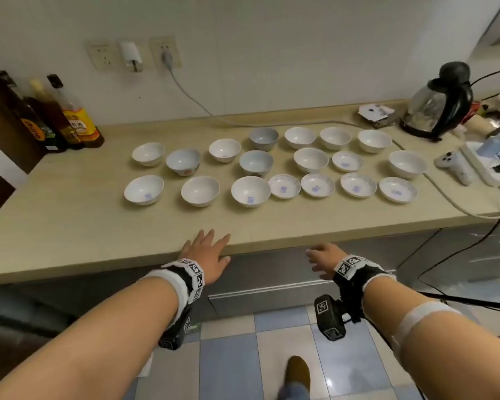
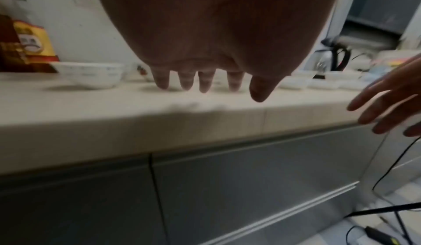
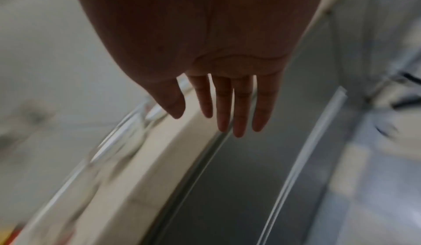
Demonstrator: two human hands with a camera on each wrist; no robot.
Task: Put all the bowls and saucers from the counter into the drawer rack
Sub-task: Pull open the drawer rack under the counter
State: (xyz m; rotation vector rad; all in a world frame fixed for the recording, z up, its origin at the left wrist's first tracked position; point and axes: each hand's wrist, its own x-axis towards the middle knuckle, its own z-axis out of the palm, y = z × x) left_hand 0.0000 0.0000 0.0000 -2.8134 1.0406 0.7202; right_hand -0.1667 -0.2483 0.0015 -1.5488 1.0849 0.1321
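Bowls (image 1: 200, 191) and saucers (image 1: 317, 185) stand on the beige counter (image 1: 70, 215) in front of me, in about three loose rows, all upright and apart from my hands. The saucers are mostly in the front row to the right, with one more (image 1: 347, 161) in the middle row; the front bowl (image 1: 251, 191) touches, or almost touches, the leftmost saucer (image 1: 284, 186). One bowl (image 1: 183, 161) in the middle row has a red mark on its side.

My left hand (image 1: 208, 256) is over the front edge of the counter, with the fingers straight and spread, and it holds nothing. In the left wrist view the fingertips (image 2: 204, 85) point down to the counter top; I cannot tell if they touch it. My right hand (image 1: 325, 259) is lower, in front of the grey drawer front (image 1: 272, 272) under the counter edge. Its fingers are straight and a little apart, and it also holds nothing. In the right wrist view the fingers (image 3: 239, 108) are near the top edge of the drawer front, but this picture is blurred and contact is not clear. The drawer is closed, so the rack is not visible.

At the back left of the counter stand bottles (image 1: 80, 122) by the wall. At the back right is a glass kettle (image 1: 436, 111) with a black handle, and near it a white controller (image 1: 453, 166). A grey cable (image 1: 185, 93) goes from the wall socket down to the counter.
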